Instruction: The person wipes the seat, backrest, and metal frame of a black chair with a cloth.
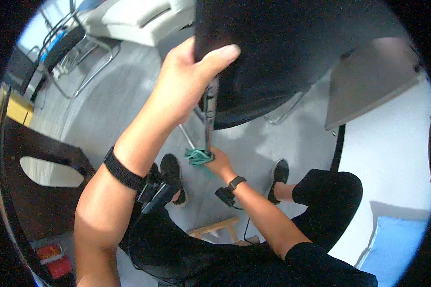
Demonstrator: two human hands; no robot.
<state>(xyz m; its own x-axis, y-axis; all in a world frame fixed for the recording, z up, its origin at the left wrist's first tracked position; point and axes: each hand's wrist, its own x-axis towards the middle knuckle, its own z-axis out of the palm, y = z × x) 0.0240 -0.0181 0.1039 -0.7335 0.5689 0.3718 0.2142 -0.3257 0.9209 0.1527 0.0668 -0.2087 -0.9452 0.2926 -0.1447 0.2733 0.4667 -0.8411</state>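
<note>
My left hand grips the edge of a black chair part, which looks like a backrest or seat; its thumb lies over the dark face and its fingers are hidden behind. A metal tube of the chair's frame runs down from beside that hand. Lower down, my right hand holds a bunched teal cloth around the lower part of this tube. A thinner metal bar slants towards the cloth from the upper left. The right fingers are partly hidden by the cloth and tube.
A small wooden stool stands between my legs. Another metal-framed chair and a white sofa are at the upper left. A dark table or panel with an oval opening is at left, a grey board at right, a blue cushion or cloth lower right.
</note>
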